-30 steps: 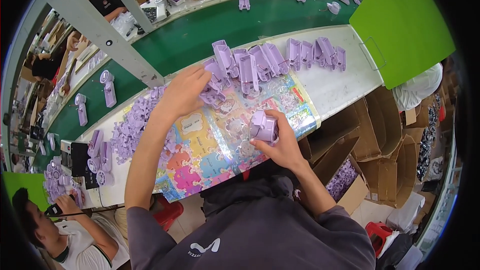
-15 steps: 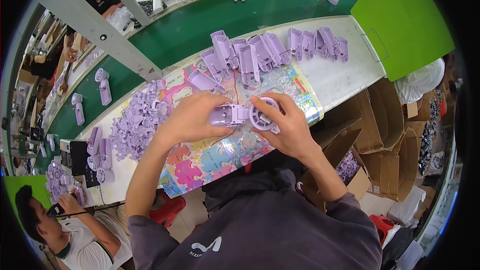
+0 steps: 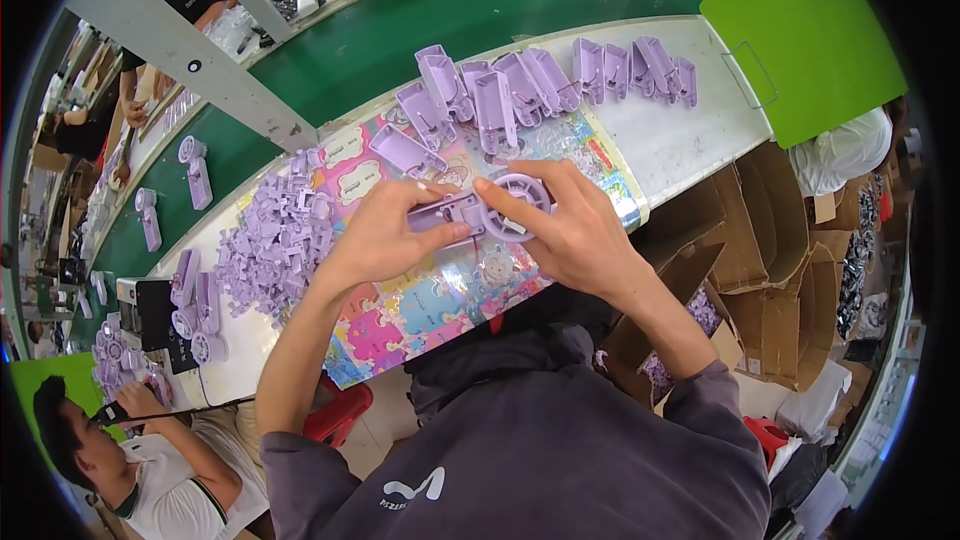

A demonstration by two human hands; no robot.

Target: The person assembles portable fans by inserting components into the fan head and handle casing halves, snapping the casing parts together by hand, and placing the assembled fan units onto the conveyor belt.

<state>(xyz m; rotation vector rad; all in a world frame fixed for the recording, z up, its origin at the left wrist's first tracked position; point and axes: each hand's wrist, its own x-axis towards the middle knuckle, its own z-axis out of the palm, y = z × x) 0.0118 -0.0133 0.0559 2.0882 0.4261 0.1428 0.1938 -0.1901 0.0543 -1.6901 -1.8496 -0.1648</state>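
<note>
Over the colourful puzzle-print mat (image 3: 380, 325), my two hands hold a light purple handheld fan housing. My left hand (image 3: 378, 238) grips its handle piece (image 3: 462, 210), thumb on the near side and fingers on the far side. The round, spoked fan head (image 3: 522, 183) sits at the handle's right end, with my right hand (image 3: 575, 225) closed around it. Part of the joint between them is covered by fingers. Just beyond my hands stand several open purple handle shells (image 3: 490, 105), some with thin red wires. A heap of small purple parts (image 3: 275, 245) lies left of the mat.
A green conveyor belt (image 3: 370, 70) curves behind the table, carrying scattered purple parts. A bright green panel (image 3: 805, 50) rises at the right. Cardboard boxes (image 3: 770, 240) crowd the right side. Assembled purple fan housings (image 3: 205, 310) lie at the left, near a seated person (image 3: 190, 460).
Both hands have tilted the housing, its fan head end rising slightly away from me. My left thumb now lies across the handle near the joint. The whole view has shifted a little.
</note>
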